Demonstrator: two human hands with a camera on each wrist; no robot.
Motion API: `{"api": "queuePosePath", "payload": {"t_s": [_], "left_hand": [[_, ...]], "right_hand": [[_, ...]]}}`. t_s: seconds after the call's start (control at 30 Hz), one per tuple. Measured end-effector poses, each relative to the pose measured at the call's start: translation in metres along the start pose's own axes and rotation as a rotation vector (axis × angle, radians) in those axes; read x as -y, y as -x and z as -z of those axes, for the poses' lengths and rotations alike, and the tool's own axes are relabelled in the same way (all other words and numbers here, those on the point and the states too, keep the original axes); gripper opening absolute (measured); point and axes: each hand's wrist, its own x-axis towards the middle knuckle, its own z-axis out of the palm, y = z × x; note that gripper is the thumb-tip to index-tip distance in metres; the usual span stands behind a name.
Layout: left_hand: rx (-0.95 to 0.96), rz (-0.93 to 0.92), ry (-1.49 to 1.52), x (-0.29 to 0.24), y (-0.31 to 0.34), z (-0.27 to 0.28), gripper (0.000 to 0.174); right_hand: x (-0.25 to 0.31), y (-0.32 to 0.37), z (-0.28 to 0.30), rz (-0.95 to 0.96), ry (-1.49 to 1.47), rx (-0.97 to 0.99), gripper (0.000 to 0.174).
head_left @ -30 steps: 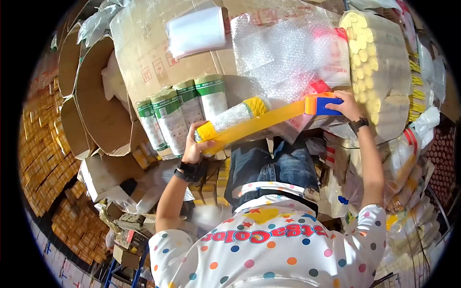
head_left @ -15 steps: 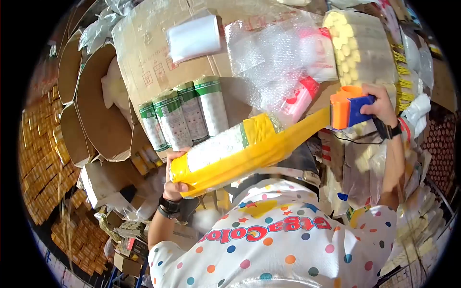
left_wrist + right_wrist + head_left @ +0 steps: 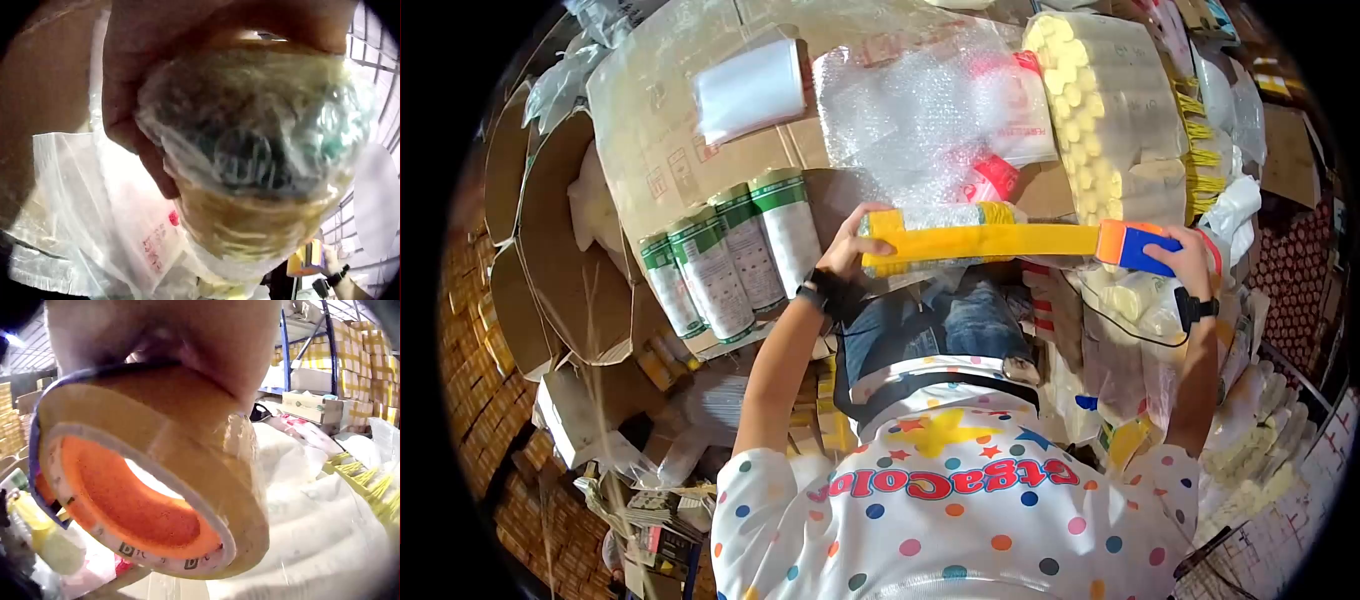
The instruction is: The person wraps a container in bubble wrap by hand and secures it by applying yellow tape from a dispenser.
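My left hand [image 3: 853, 245] grips the left end of a bubble-wrapped cylinder [image 3: 940, 216], which has yellow tape round both ends. In the left wrist view, its end [image 3: 250, 156] shows clear plastic over something dark and green, with fingers curled round the side. A taut strip of yellow packing tape [image 3: 1040, 240] runs from the cylinder to a blue-and-orange tape dispenser [image 3: 1140, 248]. My right hand [image 3: 1190, 262] holds that dispenser by its blue part, out to the right. The tape roll [image 3: 244, 512] with its orange hub fills the right wrist view.
Several green-and-white wrapped cylinders [image 3: 718, 290] stand at left on the cardboard [image 3: 640, 120]. Behind lie a stack of clear bags [image 3: 750, 90], bubble wrap [image 3: 900, 120] and a pack of pale yellow rods [image 3: 1120, 110]. Open cartons [image 3: 570, 250] stand further left.
The cylinder first came nearer my body and tilted, then went forward again and now lies level. My right hand moved out to the right with the dispenser, and the tape strip stretches straight between.
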Motion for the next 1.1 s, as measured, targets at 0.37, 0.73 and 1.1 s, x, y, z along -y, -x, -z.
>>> {"api": "queuePosePath", "payload": {"t_s": [0.37,0.73,1.1], "left_hand": [[-0.374,-0.589,-1.227,-0.001,-0.023,0.009,0.052],[0.493,-0.776,-1.974,0.001,-0.038,-0.032,0.058],[0.153,-0.869,-2.059,0.065,-0.072,-0.086,0.066]], "right_hand": [[-0.016,0.022,-0.037,-0.014,-0.089,-0.085,0.033],[-0.045,0.01,-0.062,-0.037,-0.169,-0.065,0.038],[-0.031,0.028,-0.083,-0.201,-0.023,-0.063,0.041]]}}
